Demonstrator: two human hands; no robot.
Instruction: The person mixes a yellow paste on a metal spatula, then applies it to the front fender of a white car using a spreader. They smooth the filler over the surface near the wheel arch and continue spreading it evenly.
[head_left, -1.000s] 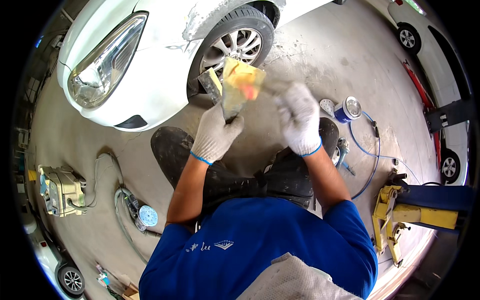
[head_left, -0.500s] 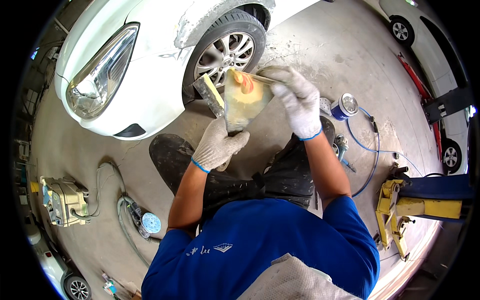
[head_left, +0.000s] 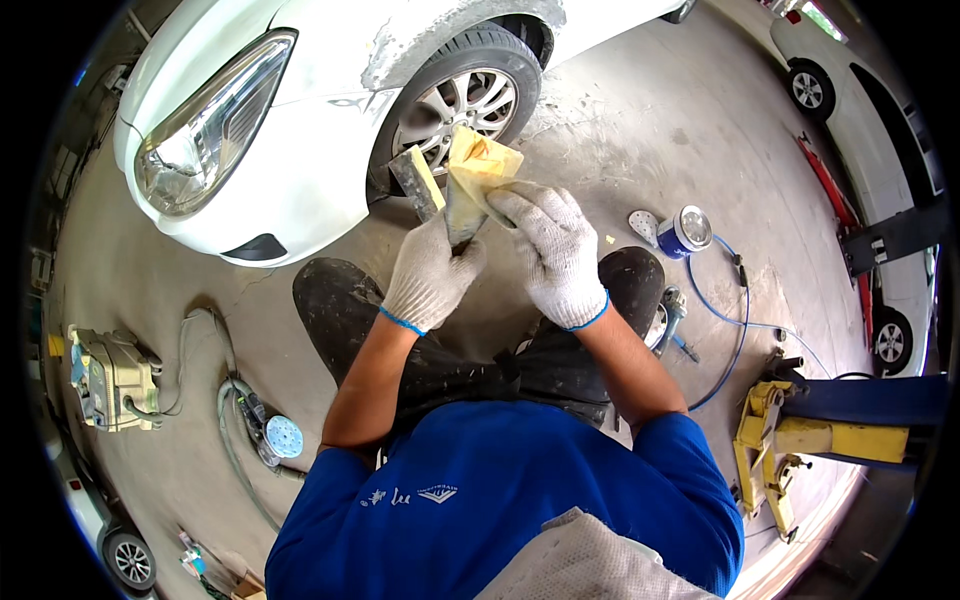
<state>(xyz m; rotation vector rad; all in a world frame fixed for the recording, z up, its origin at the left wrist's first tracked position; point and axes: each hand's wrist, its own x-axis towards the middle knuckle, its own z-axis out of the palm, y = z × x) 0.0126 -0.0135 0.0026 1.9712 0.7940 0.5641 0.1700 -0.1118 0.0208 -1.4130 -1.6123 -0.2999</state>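
Left hand (head_left: 430, 275) gripping yellow-smeared spreader (head_left: 463, 200), upper centre; right hand (head_left: 558, 258) curled beside it, hold unclear; white car (head_left: 315, 150) upper left

Spreaders (head_left: 478, 168) before car (head_left: 325, 160) — sander (head_left: 284, 437) left (can (head_left: 686, 232) right)

Gloves (head_left: 432, 278): ribbed knit cloth, matt
Held plate (head_left: 462, 218): smooth, smeared; metal or plastic unclear
Paste (head_left: 482, 152): soft, creamy
Bumper (head_left: 290, 200): smooth, glossy paint
Wheel arch (head_left: 398, 58): rough, matt, patchy
Headlight (head_left: 215, 120): clear, shiny, plastic-looking lens
Tyre (head_left: 524, 82): matt rubber
Wheel (head_left: 461, 92): metallic-looking, slight sheen
Floor (head_left: 625, 125): matt, dusty-looking concrete
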